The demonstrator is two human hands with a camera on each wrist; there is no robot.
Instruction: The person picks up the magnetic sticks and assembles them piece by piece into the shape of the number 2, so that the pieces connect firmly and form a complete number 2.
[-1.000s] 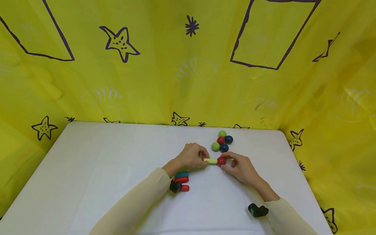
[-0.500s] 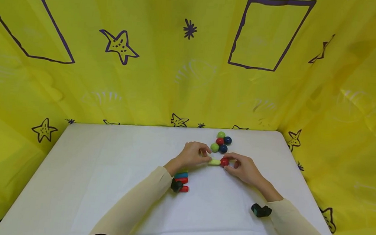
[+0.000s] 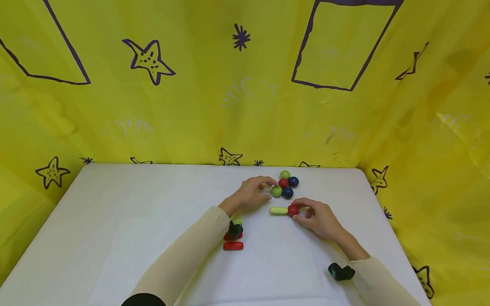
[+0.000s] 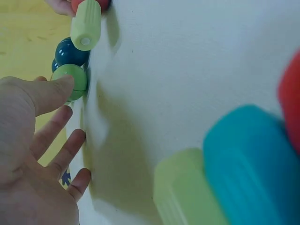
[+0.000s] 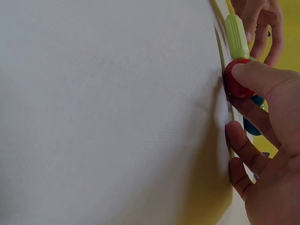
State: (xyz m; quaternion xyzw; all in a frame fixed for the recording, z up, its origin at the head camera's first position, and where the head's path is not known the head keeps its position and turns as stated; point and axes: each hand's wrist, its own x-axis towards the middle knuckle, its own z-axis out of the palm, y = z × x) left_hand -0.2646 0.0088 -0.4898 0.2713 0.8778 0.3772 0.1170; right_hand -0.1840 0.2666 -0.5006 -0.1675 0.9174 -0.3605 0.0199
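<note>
Pale green rod (image 3: 279, 210) and red ball (image 3: 294, 211) met end to end, the ball pinched by the right hand (image 3: 320, 220). Leftmost came loose rods: two red rods (image 3: 233, 246) on the person's side of the left fingers, with a blue rod (image 4: 253, 164) and a spare green rod (image 4: 185, 187) closer to that wrist. Next was the left hand (image 3: 253, 192), its thumb and fingers apart, curved toward the left side of a green ball (image 3: 276, 191); whether a fingertip touched it, I could not tell. Just beyond those fingertips sat a second green ball (image 3: 285, 175), a second red ball (image 3: 283, 183) and two dark blue balls (image 3: 287, 192), all bunched; a careless nudge could have set them rolling. The joined rod's free end lay just beside the left thumb, unbraced, so a sweep of that thumb might have knocked it askew. How firmly it sat in the ball did not show. Furthest right, only thumb and forefinger clamped the ball; had they slackened, both pieces could have rolled away together.
</note>
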